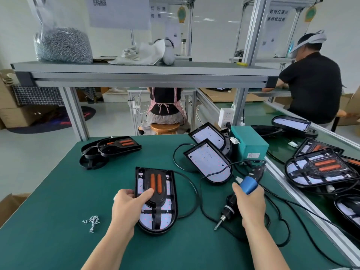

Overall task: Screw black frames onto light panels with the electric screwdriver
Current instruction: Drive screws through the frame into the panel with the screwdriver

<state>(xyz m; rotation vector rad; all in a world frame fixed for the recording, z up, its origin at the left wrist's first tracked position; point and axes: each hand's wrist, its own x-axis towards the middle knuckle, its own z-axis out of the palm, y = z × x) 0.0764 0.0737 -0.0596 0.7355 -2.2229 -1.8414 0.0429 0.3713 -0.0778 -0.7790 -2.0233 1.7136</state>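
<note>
A light panel (167, 221) lies on the green mat in front of me, with a black frame (161, 199) carrying two orange strips set on top of it. My left hand (126, 205) grips the panel's left edge, thumb pressing on the frame. My right hand (251, 207) holds the electric screwdriver (231, 207) to the right of the panel, bit pointing down-left just above the mat. A small pile of screws (93, 222) lies left of my left arm. Loose black frames (109, 149) are stacked at the far left.
Two bare light panels (208, 162) lean near a teal power box (249, 143) at the back right. The screwdriver's black cable (194, 191) loops across the mat. Assembled panels (319, 170) sit on the conveyor to the right. A person works beyond it.
</note>
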